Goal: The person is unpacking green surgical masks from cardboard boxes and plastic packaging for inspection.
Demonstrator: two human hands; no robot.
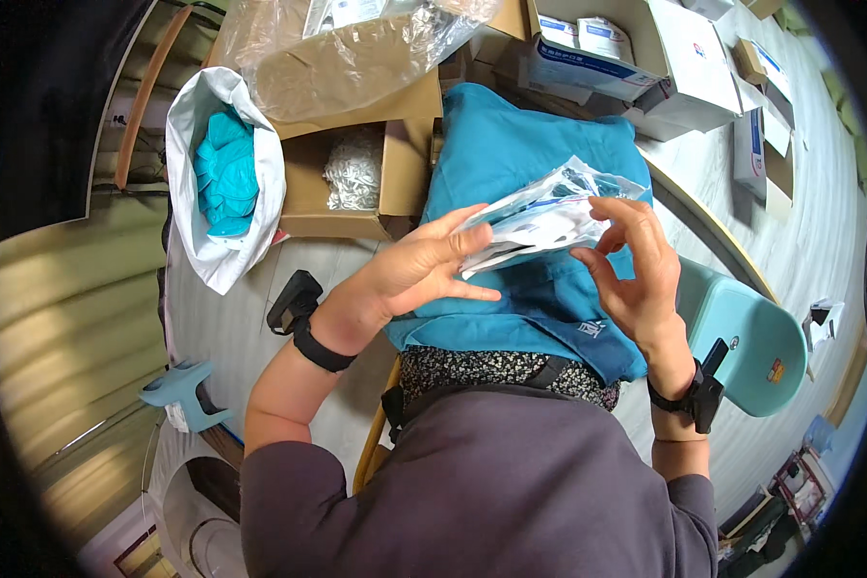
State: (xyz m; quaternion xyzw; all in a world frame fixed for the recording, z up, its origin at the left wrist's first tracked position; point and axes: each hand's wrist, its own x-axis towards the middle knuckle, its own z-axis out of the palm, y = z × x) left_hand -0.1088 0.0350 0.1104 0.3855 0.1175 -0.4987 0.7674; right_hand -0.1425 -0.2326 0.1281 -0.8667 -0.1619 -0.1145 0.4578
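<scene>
our left hand (409, 275) and right hand (636, 270) both grip a stack of clear sealed packets (539, 217) over folded teal cloth (520, 164). far left, a white bag (260, 183) holds teal fabric (226, 173); beside it an open cardboard box (405, 164) holds white pieces (354, 171).

- A pale grey table top (223, 323) fills the middle ground, its bare surface running from nine o'clock up past three o'clock.
- The table's curved edge (718, 236) sweeps down the right side, trimmed in wood.
- A mint-green chair back (756, 347) sits at four o'clock, just beside that edge.
- A light blue stool (185, 390) stands on the floor at eight o'clock.
- Beige slatted wall panels (63, 289) cover the left, at nine o'clock, catching soft even light.
- A wooden rail (144, 96) curves up at eleven o'clock against a dark panel (53, 106).
</scene>
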